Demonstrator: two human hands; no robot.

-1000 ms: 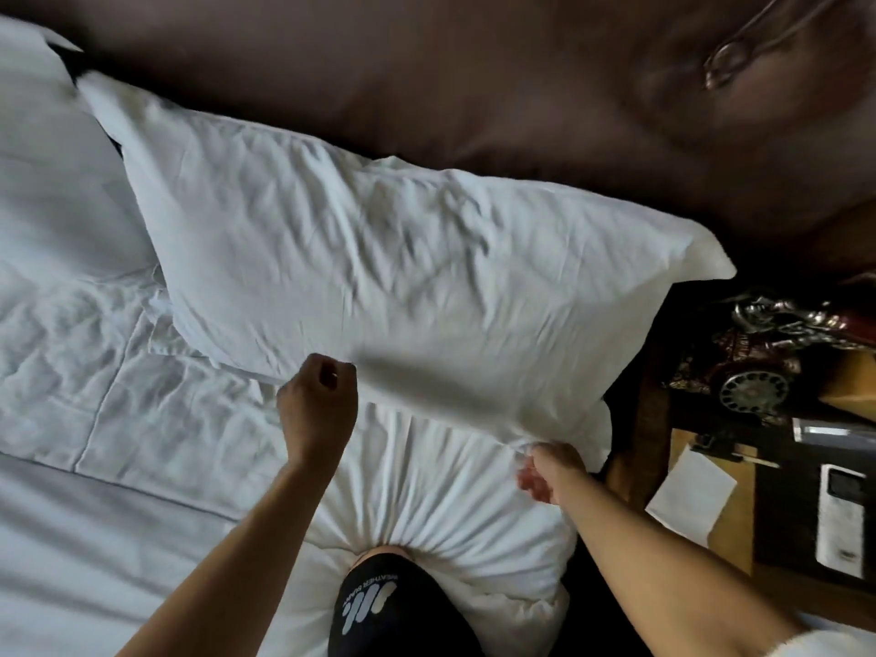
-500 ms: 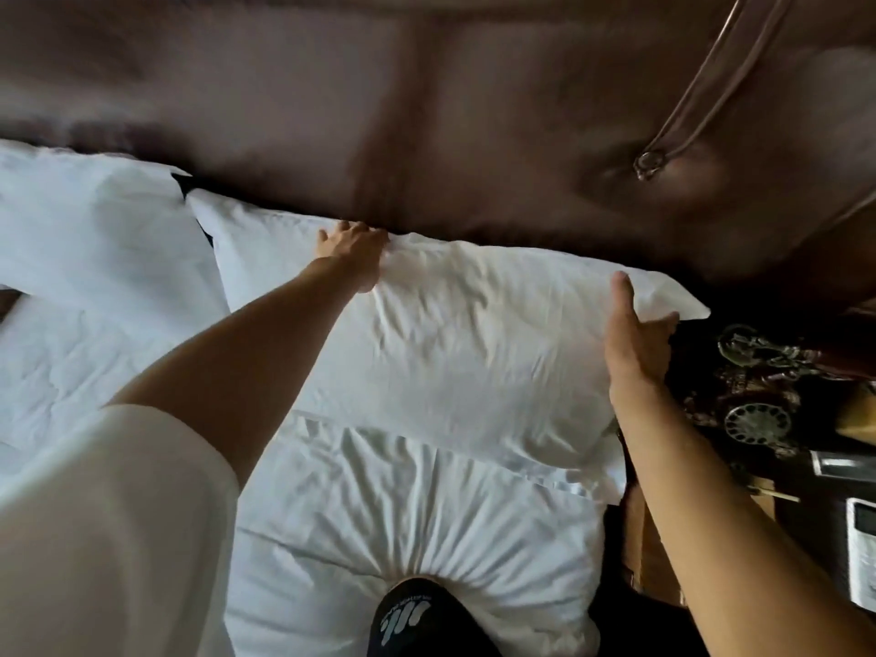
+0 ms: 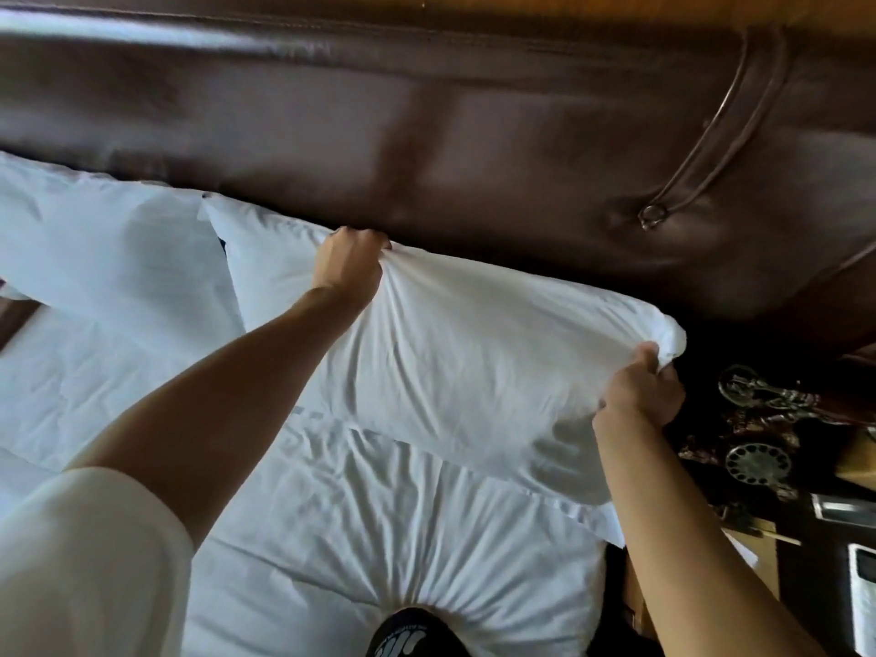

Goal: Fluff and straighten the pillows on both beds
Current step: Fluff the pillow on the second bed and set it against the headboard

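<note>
A white pillow (image 3: 474,353) lies against the dark brown headboard (image 3: 474,135) at the right side of the bed. My left hand (image 3: 351,263) grips a bunch of its cover along the far edge, near the middle. At the pillow's far right corner my right hand (image 3: 640,391) is closed on the fabric. A second white pillow (image 3: 109,258) rests to the left, its edge overlapping the first pillow's left corner.
A white duvet (image 3: 379,523) covers the bed below the pillows, dented by my knee (image 3: 412,633). To the right stands a dark nightstand (image 3: 806,552) with an ornate rotary telephone (image 3: 758,448), papers and a white remote (image 3: 862,604).
Both hands went from the pillow's near edge to its far edge, lay flat there, and have now closed on the cover. The pillow has dropped from raised to lying against the headboard.
</note>
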